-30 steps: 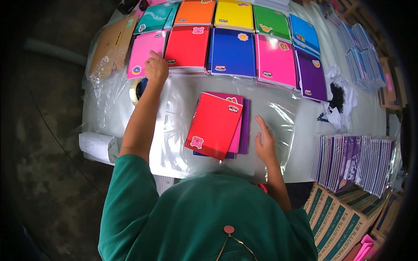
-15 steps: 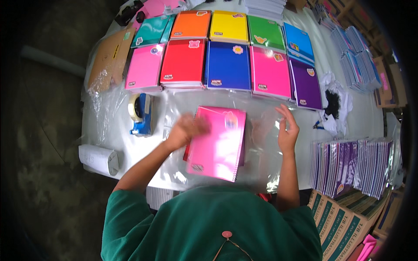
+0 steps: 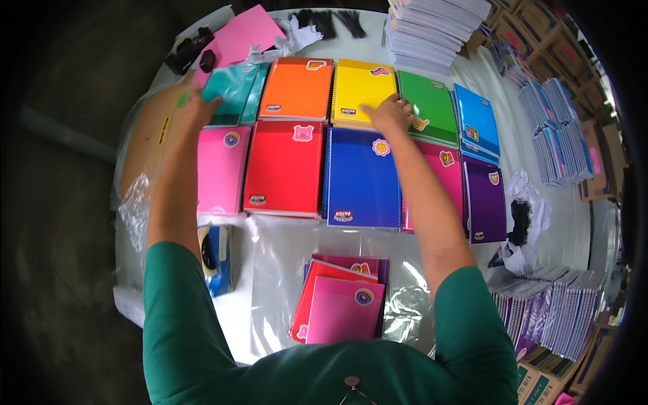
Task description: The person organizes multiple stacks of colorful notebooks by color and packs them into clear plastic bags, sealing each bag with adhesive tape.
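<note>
**Both hands moved up to the far row of notebooks**

Half a second earlier both hands had been at the pink notebook near the body; now they reached the far row. That pink notebook (image 3: 345, 312) lay released on the small stack at the near edge of the tabletop (image 3: 540, 169). Left hand (image 3: 191, 108) rested on the teal notebook (image 3: 233, 94), fingers spread flat, gripping nothing. Right hand (image 3: 390, 113) pressed the lower right corner of the yellow notebook (image 3: 361, 88), fingers bent over its edge; whether they pinched it could not be told. An orange notebook (image 3: 297, 88) lay between the two.
</note>
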The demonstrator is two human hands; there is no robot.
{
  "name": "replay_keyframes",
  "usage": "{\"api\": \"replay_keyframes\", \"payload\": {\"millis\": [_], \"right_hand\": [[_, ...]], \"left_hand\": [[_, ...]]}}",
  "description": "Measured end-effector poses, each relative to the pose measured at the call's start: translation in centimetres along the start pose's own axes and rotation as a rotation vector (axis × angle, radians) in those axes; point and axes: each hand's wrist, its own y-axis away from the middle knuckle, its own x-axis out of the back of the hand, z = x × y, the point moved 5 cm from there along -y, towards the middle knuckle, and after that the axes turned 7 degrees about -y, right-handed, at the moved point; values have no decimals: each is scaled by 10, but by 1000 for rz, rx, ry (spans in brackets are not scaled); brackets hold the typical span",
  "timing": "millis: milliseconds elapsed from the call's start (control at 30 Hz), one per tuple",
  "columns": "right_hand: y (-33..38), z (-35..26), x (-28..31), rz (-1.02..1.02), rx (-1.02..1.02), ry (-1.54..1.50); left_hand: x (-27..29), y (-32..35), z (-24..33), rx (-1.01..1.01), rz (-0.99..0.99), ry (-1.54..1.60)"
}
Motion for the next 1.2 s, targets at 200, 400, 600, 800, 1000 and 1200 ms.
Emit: {"api": "replay_keyframes", "payload": {"millis": [200, 400, 600, 800, 1000, 1200], "right_hand": [[-11, -4, -3, -65, -4, -42], [-23, 19, 16, 179, 212, -493], [95, 48, 155, 156, 655, -1303], [254, 107, 113, -591, 171, -1833], [329, 168, 25, -692, 175, -411], [118, 112, 109, 149, 399, -542]], "left_hand": [[-3, -22, 31, 43, 99, -158], [128, 79, 133, 12, 489, 887], [86, 337, 134, 303, -447, 1231], [68, 472, 120, -43, -994, 52], [125, 314, 156, -136, -232, 428], [44, 114, 240, -286, 3, 342]]}}
